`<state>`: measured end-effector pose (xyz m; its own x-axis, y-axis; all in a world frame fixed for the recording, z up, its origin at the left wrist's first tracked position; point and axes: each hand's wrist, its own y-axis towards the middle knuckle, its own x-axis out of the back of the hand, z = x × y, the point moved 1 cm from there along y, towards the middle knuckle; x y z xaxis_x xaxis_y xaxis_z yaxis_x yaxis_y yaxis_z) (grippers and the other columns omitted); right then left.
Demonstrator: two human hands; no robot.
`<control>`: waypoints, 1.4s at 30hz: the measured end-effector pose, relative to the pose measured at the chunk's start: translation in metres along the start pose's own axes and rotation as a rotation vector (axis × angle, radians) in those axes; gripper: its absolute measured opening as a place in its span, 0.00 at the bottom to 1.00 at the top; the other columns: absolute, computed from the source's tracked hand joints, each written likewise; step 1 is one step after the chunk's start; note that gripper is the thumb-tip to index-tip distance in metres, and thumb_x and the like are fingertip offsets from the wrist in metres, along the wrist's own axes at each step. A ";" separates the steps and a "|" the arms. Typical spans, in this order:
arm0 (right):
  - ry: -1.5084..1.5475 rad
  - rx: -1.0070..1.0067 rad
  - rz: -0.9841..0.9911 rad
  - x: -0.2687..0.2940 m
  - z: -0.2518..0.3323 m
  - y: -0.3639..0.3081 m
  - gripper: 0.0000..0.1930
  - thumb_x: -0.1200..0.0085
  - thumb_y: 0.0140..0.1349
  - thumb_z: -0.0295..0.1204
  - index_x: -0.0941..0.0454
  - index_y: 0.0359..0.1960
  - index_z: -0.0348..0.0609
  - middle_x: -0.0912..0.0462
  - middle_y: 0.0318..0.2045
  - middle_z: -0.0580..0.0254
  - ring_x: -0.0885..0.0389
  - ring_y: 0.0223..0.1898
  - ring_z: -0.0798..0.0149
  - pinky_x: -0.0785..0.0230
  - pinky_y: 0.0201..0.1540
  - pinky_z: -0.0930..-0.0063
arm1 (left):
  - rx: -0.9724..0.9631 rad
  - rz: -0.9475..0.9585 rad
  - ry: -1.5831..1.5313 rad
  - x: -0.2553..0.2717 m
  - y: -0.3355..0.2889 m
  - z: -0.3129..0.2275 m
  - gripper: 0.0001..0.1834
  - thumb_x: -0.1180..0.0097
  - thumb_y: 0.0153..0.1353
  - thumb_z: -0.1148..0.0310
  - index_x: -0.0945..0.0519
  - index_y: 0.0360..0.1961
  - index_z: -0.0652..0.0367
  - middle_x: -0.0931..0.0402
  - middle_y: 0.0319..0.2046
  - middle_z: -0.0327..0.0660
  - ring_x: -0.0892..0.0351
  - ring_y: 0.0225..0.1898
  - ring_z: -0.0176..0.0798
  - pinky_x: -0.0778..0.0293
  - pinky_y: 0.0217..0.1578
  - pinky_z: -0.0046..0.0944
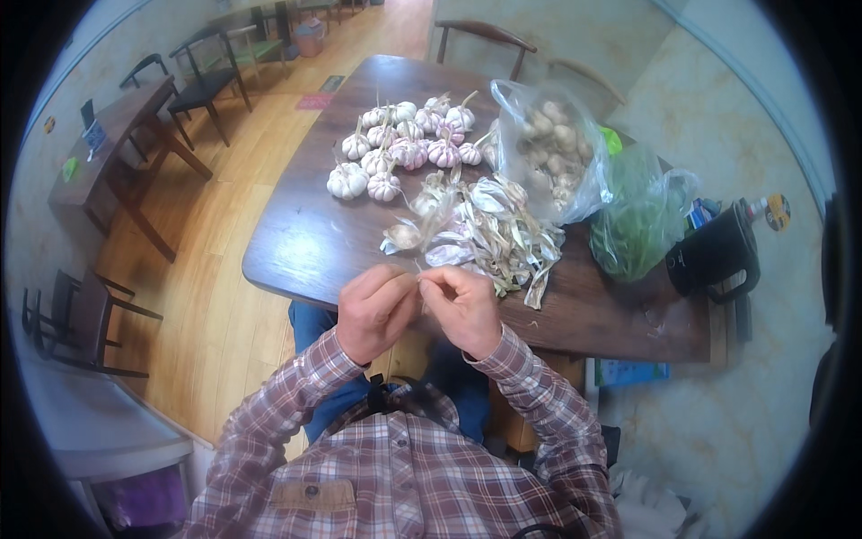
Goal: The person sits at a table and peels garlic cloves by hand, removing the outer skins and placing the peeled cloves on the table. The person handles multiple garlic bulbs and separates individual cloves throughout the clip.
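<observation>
My left hand [375, 312] and my right hand [465, 308] meet fingertip to fingertip over the near edge of the dark wooden table [292, 238]. Both are closed in a pinch. A thin pale strand shows between the fingertips, but the fingers hide what else they hold. Just beyond them lies a pale, papery garlic bulb [400, 238]. To its right spreads a heap of dry garlic skins and stalks [503, 235]. Farther back, several white and purplish garlic bulbs [409, 154] sit grouped together, some with stalks on.
Behind the skins stands a clear plastic bag [555, 144] of garlic bulbs. At the right are a bag of green vegetables [631, 220] and a black kettle [716, 251]. A chair [485, 36] stands at the far side; another table [117, 135] is at the left.
</observation>
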<state>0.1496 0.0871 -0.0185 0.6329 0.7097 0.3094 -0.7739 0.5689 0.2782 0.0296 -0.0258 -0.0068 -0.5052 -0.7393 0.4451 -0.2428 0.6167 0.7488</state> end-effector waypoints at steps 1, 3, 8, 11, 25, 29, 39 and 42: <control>0.048 -0.042 -0.021 -0.003 -0.002 -0.002 0.06 0.46 0.66 0.22 0.19 0.39 0.32 0.17 0.26 0.64 0.20 0.24 0.75 0.28 0.29 0.81 | -0.037 -0.021 0.007 -0.001 -0.001 0.001 0.11 0.37 0.49 0.81 0.20 0.36 0.64 0.23 0.31 0.46 0.22 0.28 0.47 0.26 0.29 0.40; 0.187 -0.161 0.003 -0.004 0.001 -0.001 0.06 0.45 0.65 0.24 0.18 0.38 0.32 0.17 0.25 0.62 0.20 0.24 0.74 0.28 0.28 0.79 | -0.069 -0.037 0.027 -0.001 -0.003 0.003 0.12 0.36 0.48 0.81 0.20 0.36 0.64 0.23 0.31 0.45 0.22 0.28 0.46 0.26 0.27 0.40; 0.399 -0.275 0.032 -0.007 0.009 -0.002 0.07 0.45 0.65 0.24 0.19 0.36 0.30 0.17 0.24 0.63 0.20 0.22 0.75 0.29 0.26 0.81 | -0.138 -0.069 0.083 0.001 -0.008 0.004 0.13 0.35 0.46 0.80 0.20 0.36 0.64 0.23 0.30 0.44 0.23 0.25 0.45 0.28 0.24 0.40; 0.424 -0.315 0.027 -0.008 0.012 -0.001 0.07 0.46 0.65 0.23 0.19 0.35 0.29 0.18 0.23 0.62 0.21 0.21 0.75 0.29 0.26 0.81 | -0.172 -0.082 0.087 0.000 -0.012 0.006 0.14 0.34 0.45 0.79 0.19 0.36 0.64 0.23 0.30 0.44 0.23 0.25 0.44 0.28 0.24 0.40; 0.685 -0.397 -0.260 0.027 0.014 -0.006 0.08 0.50 0.68 0.27 0.24 0.37 0.33 0.25 0.23 0.67 0.33 0.20 0.77 0.32 0.21 0.79 | 0.595 -0.022 -1.238 0.006 -0.010 -0.014 0.06 0.49 0.70 0.70 0.30 0.39 0.61 0.28 0.35 0.43 0.38 0.26 0.27 0.39 0.30 0.26; 0.816 -0.380 -0.320 0.029 0.022 -0.004 0.07 0.50 0.67 0.26 0.24 0.38 0.34 0.27 0.24 0.68 0.33 0.22 0.76 0.31 0.24 0.74 | 0.597 -0.104 -1.275 0.003 -0.002 -0.025 0.08 0.49 0.70 0.67 0.32 0.39 0.59 0.33 0.33 0.39 0.42 0.29 0.28 0.42 0.33 0.27; 0.124 -0.085 -0.077 0.017 0.022 -0.017 0.10 0.40 0.63 0.29 0.23 0.39 0.36 0.23 0.24 0.64 0.23 0.24 0.68 0.28 0.29 0.71 | 0.373 -0.061 -0.805 -0.007 -0.014 -0.017 0.03 0.54 0.71 0.77 0.29 0.42 0.65 0.29 0.37 0.40 0.31 0.35 0.30 0.32 0.39 0.29; -0.007 -0.093 -0.050 0.014 0.019 -0.019 0.12 0.36 0.56 0.28 0.22 0.37 0.35 0.22 0.26 0.55 0.21 0.27 0.60 0.29 0.33 0.67 | 0.360 -0.026 -0.846 -0.005 -0.016 -0.019 0.03 0.53 0.71 0.76 0.29 0.42 0.65 0.29 0.38 0.40 0.30 0.35 0.29 0.31 0.38 0.29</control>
<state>0.1735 0.0778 -0.0025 0.6704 0.6771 0.3035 -0.7401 0.6395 0.2079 0.0521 -0.0366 -0.0114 -0.8990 -0.3975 -0.1837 -0.4342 0.7546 0.4920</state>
